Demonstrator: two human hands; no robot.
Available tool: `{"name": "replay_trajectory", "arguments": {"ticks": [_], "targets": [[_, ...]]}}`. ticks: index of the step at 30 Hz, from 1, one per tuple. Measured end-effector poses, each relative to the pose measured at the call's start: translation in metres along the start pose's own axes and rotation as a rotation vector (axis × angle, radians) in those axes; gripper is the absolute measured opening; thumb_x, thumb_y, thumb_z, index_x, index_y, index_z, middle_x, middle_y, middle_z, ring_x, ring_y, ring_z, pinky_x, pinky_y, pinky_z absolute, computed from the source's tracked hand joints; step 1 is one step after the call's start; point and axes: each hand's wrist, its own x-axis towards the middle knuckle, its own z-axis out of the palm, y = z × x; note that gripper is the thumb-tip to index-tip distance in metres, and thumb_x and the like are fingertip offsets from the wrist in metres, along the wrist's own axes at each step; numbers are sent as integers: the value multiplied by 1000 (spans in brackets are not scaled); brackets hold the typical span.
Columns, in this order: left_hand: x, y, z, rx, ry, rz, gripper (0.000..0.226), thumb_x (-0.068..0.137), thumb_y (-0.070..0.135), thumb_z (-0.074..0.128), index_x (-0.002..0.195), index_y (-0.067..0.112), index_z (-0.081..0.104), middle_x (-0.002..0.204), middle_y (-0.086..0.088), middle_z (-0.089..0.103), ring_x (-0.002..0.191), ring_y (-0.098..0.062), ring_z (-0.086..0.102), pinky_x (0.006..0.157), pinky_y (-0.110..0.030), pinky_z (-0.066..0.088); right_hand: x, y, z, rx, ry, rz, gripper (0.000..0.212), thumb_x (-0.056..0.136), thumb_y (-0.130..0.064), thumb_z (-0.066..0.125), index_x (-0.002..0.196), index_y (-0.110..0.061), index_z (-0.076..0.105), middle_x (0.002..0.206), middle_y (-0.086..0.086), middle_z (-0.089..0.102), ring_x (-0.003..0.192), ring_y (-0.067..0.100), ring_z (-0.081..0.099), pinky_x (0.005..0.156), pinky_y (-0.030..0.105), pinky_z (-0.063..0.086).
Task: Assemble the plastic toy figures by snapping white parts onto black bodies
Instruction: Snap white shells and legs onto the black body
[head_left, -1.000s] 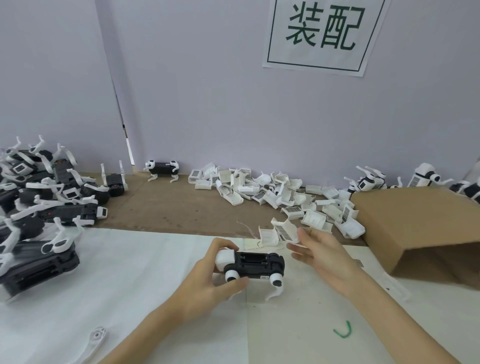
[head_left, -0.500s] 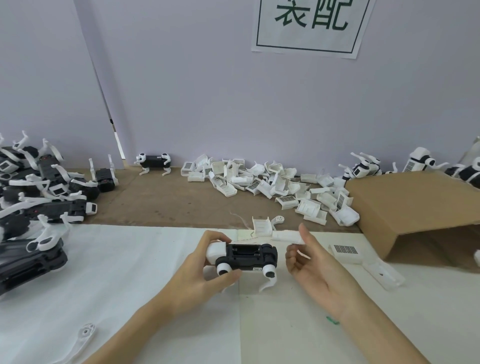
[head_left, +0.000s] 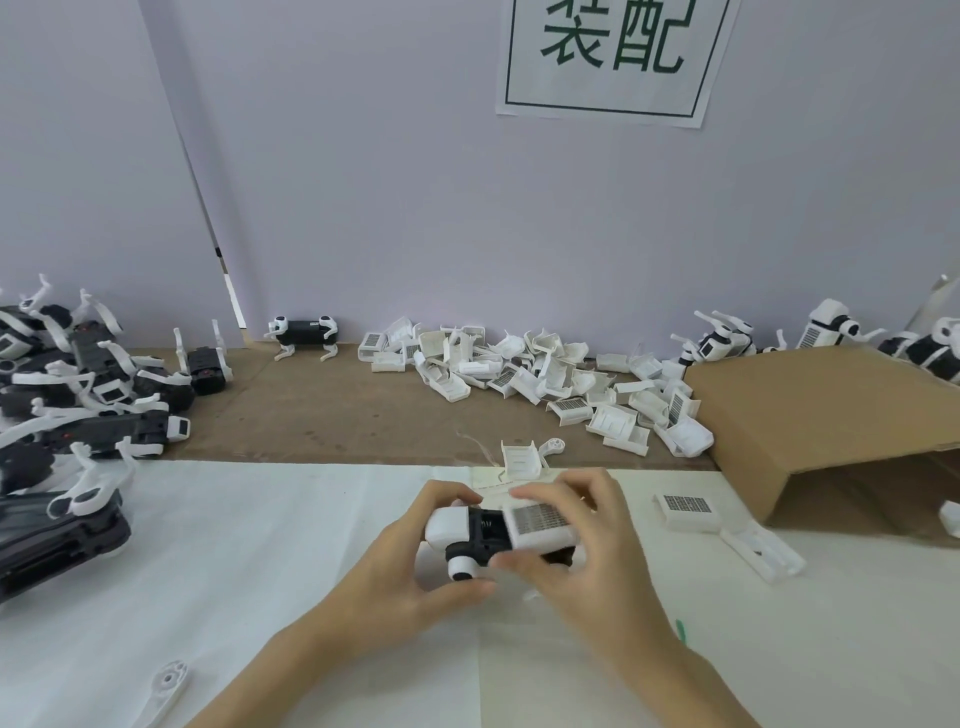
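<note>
Toy body (head_left: 485, 538), black with a white end, sits in the air just above the white table sheet (head_left: 234, 545), gripped by the left hand (head_left: 410, 577) with curled fingers. The right hand (head_left: 587, 551) pinches a white cover (head_left: 540, 525) and holds it on the body's top. More white covers (head_left: 545, 374) lie in a pile near the wall, beside a cardboard box (head_left: 831, 410).

Cardboard box (head_left: 831, 410), wall sign (head_left: 613, 57)

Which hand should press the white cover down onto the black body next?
Right. The right hand already pinches the cover over the body; the left hand grips the body's other end, steadying it.
</note>
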Motion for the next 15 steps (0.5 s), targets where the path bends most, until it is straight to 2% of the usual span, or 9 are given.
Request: {"name": "replay_trajectory", "arguments": {"ticks": [2,4,8,12,15], "targets": [[0,-1,2,7,-5,58,59,90,35,84,133,41,45,124,14,65,111,-16,66,93,-21,50,-5,-2,8,-97,-1,-46,59,76,-81,67,113,-35,72,112,-15,49,110,14,53,87,16,44],[-1,-1,5,50,17,125,58,89,42,84,132,45,45,124,16,65,110,-14,67,91,-21,52,-6,-3,12,-185,-2,-88,59,82,-81,61,113,-31,68,111,-14,50,108,12,51,93,21,41],[-3,3,11,97,58,191,57,88,62,76,132,52,42,124,23,66,108,-6,68,86,-15,51,-7,-5,11,-364,-139,-167,51,98,-73,46,121,-30,59,116,-16,54,111,11,51,99,32,34],[-3,-1,12,118,62,186,60,89,62,75,134,54,36,116,23,64,100,-8,67,84,-21,52,-3,-6,-2,-285,-288,-143,35,107,-54,36,131,-34,53,122,-22,50,118,7,46,101,33,35],[-5,-3,12,180,60,168,65,87,70,71,136,57,29,118,27,59,100,-7,64,88,-27,52,-1,-10,-8,-104,-301,-59,33,111,-36,33,129,-34,59,122,-28,56,121,7,49,102,30,38]]}}
